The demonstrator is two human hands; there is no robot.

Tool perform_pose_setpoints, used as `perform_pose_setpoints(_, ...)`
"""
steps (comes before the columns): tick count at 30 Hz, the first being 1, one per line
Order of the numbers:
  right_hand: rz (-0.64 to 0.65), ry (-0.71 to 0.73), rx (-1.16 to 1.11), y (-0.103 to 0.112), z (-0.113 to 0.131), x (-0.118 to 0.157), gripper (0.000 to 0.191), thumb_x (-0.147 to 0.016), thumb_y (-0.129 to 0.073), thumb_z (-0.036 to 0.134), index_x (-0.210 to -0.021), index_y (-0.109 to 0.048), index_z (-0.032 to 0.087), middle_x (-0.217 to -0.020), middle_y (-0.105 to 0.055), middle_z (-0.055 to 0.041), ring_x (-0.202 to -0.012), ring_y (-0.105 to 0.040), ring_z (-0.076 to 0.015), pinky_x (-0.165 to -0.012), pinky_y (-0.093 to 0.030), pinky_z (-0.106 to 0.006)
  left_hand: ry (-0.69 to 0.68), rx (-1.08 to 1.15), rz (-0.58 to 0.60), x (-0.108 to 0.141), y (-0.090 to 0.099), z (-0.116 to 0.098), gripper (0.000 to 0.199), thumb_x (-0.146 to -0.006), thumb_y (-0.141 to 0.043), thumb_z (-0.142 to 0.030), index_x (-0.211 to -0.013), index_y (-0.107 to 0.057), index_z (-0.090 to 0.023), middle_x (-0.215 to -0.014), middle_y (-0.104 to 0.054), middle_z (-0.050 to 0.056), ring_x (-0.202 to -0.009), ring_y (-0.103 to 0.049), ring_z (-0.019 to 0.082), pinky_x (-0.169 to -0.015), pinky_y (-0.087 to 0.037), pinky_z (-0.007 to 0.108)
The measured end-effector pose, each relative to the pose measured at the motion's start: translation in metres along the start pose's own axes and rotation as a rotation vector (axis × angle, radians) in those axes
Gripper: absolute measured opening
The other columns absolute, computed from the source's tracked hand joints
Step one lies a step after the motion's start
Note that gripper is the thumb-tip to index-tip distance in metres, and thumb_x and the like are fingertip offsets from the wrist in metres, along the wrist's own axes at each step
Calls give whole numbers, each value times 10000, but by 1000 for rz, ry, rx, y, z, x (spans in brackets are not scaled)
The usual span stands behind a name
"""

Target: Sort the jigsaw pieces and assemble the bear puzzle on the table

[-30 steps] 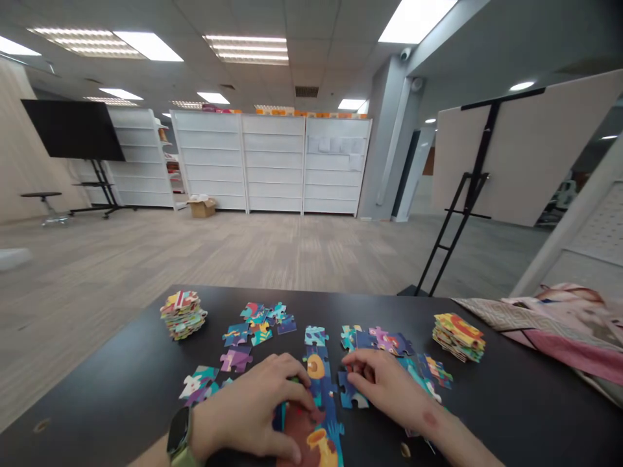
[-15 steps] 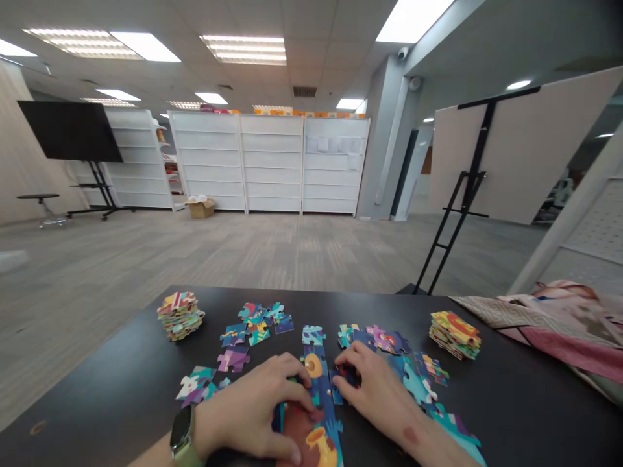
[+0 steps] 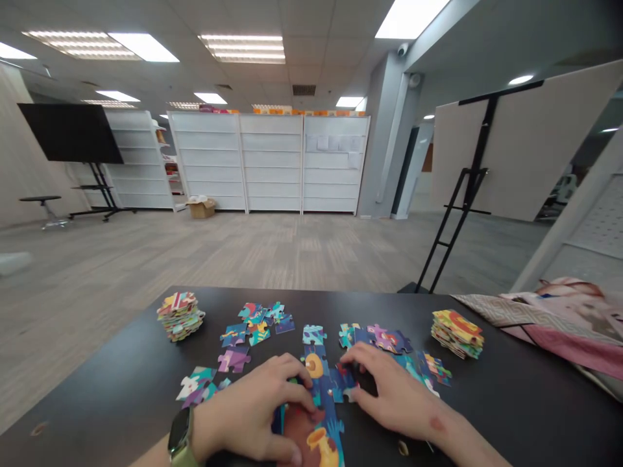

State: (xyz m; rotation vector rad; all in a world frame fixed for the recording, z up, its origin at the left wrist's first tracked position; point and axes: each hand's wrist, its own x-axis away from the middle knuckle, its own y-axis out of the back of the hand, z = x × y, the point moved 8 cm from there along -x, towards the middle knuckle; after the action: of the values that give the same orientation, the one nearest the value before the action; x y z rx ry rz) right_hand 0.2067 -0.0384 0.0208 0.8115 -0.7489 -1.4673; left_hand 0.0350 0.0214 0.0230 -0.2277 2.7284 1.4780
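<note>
"What are we doing, left side first?"

"On our desk (image 3: pixel 111 376), our left hand (image 3: pixel 265 403) is steadying the strip (image 3: pixel 327 403), its grip spreading, fingers and thumb apart."

"And what's changing?"

"The piece (image 3: pixel 341 383), apart a second ago, is now touching the strip's right edge, so we're widening it; we can't tell whether they're interlocking. Our right hand (image 3: pixel 395 390) is curling over it, grip apart."

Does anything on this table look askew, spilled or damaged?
Nothing looks spilled. The far-left stack of puzzle pieces is uneven, its edges jutting out. Two small tan marks interrupt the black tabletop, at lower left and below the right hand; whether they are damage, I cannot tell.
</note>
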Motion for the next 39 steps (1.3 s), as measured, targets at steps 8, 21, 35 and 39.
perform_pose_setpoints(8,62,29,12,-8,10,5,302,-783,-605,198,-1078,-660,227,-1221,-617,-79,-1159,-573,-252,-1016,-443,-375,1,2,1,1,0,0,464,-771,-792,-555,-1154,-690,-314,-1265,-585,46,-1169,-546,294,-1012,-446,398)
perform_pose_setpoints(21,232,41,-56,-12,12,19,318,-675,-690,199,-989,-699,244,-1100,-623,-15,-1008,-606,-197,-904,-463,-293,-3,1,0,1,-1,2,466,-772,-786,-570,-1140,-687,-302,-1248,-591,48,-1148,-552,291,-993,-450,393)
perform_pose_setpoints(35,302,-8,-43,-12,18,22,274,-697,-721,240,-971,-726,265,-1101,-616,-3,-1027,-613,-192,-888,-463,-275,5,-10,15,1,-2,2,476,-766,-802,-536,-1164,-673,-309,-1265,-585,42,-1155,-548,286,-998,-445,388)
perform_pose_setpoints(39,298,-7,-36,-13,18,23,283,-703,-705,225,-982,-723,271,-1107,-611,-2,-1031,-618,-192,-897,-464,-278,-2,-20,7,1,-1,2,483,-773,-792,-551,-1173,-668,-309,-1268,-582,42,-1157,-545,288,-1000,-439,387)
